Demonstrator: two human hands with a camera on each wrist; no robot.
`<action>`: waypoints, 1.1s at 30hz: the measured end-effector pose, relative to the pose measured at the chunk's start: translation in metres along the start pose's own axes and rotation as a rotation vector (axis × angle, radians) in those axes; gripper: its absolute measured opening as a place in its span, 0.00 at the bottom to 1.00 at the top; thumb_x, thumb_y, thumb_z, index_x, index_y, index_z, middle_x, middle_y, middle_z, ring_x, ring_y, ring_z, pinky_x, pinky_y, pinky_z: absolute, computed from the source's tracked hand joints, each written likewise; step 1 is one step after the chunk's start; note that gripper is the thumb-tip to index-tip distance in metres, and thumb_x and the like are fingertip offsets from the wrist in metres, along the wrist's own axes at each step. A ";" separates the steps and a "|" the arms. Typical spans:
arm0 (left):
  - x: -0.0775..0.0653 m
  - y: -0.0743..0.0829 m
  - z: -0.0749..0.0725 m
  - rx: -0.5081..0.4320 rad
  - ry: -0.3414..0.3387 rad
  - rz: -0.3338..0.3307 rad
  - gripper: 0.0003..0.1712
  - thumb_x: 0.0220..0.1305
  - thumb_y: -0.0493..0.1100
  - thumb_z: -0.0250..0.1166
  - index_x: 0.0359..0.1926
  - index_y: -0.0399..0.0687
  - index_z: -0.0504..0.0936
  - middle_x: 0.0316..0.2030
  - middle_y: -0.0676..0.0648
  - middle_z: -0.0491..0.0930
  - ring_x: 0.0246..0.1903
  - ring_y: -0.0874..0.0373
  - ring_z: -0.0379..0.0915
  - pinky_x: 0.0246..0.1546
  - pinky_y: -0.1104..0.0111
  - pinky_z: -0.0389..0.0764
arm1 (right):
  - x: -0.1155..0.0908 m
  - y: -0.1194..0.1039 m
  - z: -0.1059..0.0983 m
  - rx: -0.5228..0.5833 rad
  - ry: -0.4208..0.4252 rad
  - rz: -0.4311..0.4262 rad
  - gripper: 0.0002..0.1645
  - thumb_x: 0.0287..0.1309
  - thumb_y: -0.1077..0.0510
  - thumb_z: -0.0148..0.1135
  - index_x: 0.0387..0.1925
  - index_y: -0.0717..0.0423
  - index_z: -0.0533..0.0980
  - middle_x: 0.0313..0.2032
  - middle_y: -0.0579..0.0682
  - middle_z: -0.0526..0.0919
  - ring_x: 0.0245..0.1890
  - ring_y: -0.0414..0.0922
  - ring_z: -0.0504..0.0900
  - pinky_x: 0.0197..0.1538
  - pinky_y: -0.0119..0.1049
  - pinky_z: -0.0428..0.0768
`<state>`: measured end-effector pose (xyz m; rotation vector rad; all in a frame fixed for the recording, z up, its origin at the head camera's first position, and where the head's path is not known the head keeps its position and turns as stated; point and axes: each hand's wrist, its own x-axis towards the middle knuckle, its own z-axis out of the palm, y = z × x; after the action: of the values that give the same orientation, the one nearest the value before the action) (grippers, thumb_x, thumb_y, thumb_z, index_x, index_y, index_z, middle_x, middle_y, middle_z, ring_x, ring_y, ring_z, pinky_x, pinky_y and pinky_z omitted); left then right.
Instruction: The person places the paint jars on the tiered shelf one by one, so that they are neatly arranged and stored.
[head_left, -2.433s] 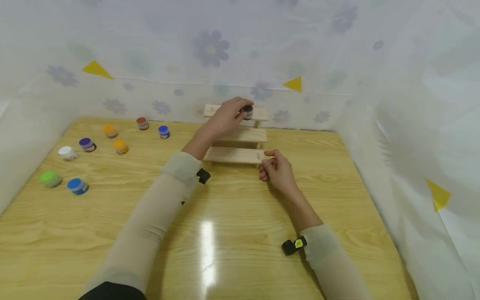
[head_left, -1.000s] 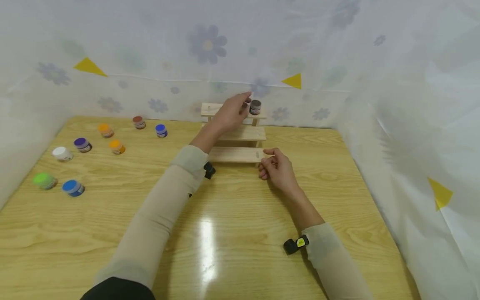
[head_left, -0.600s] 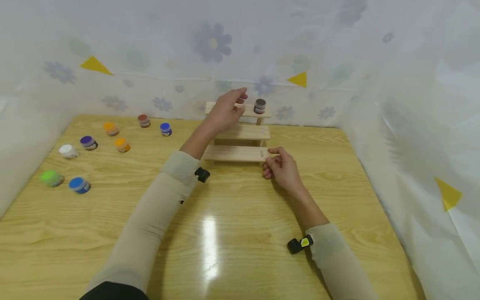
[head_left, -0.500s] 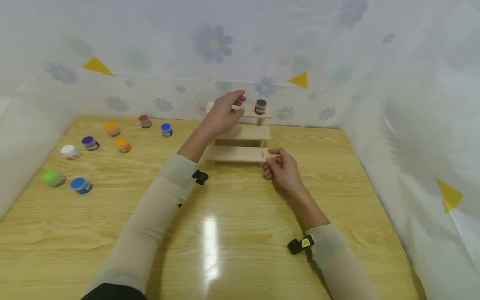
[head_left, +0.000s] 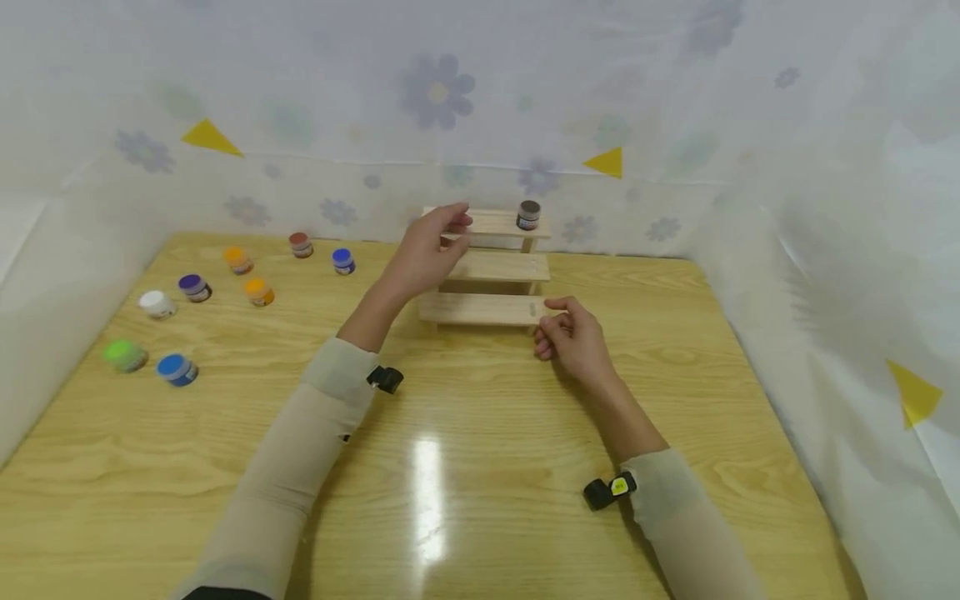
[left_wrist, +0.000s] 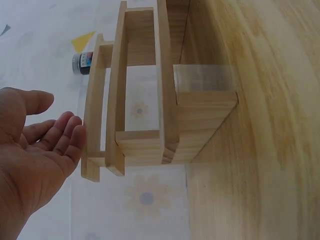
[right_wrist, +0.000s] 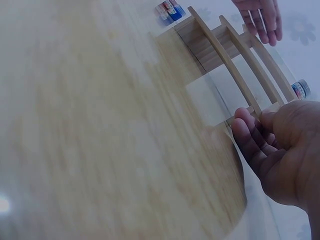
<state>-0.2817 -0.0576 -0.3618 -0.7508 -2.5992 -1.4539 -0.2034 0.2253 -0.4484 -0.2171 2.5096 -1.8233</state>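
Observation:
A small three-tier wooden shelf point(head_left: 480, 310) stands near the back wall. On the right end of its top tier sits a paint jar point(head_left: 528, 215) with a dark lid, upright. My left hand point(head_left: 423, 254) hovers at the left part of the upper tiers, fingers loosely bent and holding nothing; the left wrist view shows its open palm point(left_wrist: 37, 155) beside the top tier. With thumb and forefinger, my right hand point(head_left: 576, 340) pinches the right end of the lowest tier. The right wrist view has those fingers point(right_wrist: 243, 132) at the board's tip.
On the left of the wood-grain table point(head_left: 510, 433) stand several paint jars: white point(head_left: 157, 305), green point(head_left: 125, 356), blue point(head_left: 177, 370), purple point(head_left: 195, 288), brown point(head_left: 301, 245), two orange ones and a darker blue one point(head_left: 343, 262). A flowered sheet point(head_left: 360, 100) hangs close behind the shelf.
My left hand has let go of the dark-lidded paint jar on the top tier and drawn back to the left and toward me. The right hand has stayed at the lowest tier's end.

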 end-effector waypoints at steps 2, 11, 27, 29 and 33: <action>-0.005 -0.004 -0.003 0.000 0.007 -0.012 0.32 0.83 0.41 0.57 0.80 0.38 0.61 0.68 0.39 0.75 0.66 0.48 0.73 0.64 0.58 0.78 | 0.001 0.000 0.000 -0.004 -0.005 0.004 0.21 0.79 0.62 0.56 0.68 0.65 0.70 0.38 0.71 0.84 0.27 0.47 0.87 0.33 0.39 0.89; -0.025 -0.019 -0.012 -0.052 0.018 -0.045 0.30 0.82 0.42 0.59 0.78 0.39 0.66 0.65 0.41 0.77 0.64 0.48 0.74 0.65 0.55 0.77 | 0.001 0.002 0.004 0.010 -0.022 -0.002 0.22 0.80 0.63 0.56 0.68 0.65 0.70 0.38 0.71 0.85 0.26 0.45 0.87 0.31 0.39 0.89; -0.049 -0.040 -0.025 -0.068 0.057 -0.126 0.22 0.82 0.41 0.59 0.70 0.40 0.76 0.60 0.41 0.81 0.60 0.47 0.77 0.62 0.52 0.80 | 0.001 0.004 -0.001 -0.002 -0.016 0.002 0.21 0.80 0.64 0.55 0.68 0.66 0.69 0.37 0.71 0.84 0.27 0.46 0.86 0.31 0.37 0.89; -0.051 -0.042 -0.025 -0.083 0.065 -0.114 0.22 0.82 0.42 0.59 0.70 0.39 0.76 0.61 0.41 0.80 0.61 0.47 0.76 0.62 0.52 0.80 | 0.001 0.003 -0.001 0.000 -0.018 0.000 0.21 0.80 0.64 0.55 0.68 0.66 0.69 0.37 0.70 0.84 0.27 0.46 0.86 0.31 0.37 0.89; -0.055 -0.044 -0.023 -0.100 0.063 -0.111 0.22 0.81 0.42 0.60 0.70 0.38 0.76 0.62 0.41 0.79 0.62 0.47 0.76 0.63 0.52 0.79 | 0.000 0.003 0.000 -0.015 -0.027 -0.001 0.21 0.80 0.64 0.54 0.68 0.65 0.69 0.37 0.69 0.84 0.27 0.46 0.86 0.32 0.38 0.89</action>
<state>-0.2568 -0.1166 -0.3998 -0.5680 -2.5752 -1.6200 -0.2037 0.2262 -0.4509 -0.2413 2.5068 -1.7898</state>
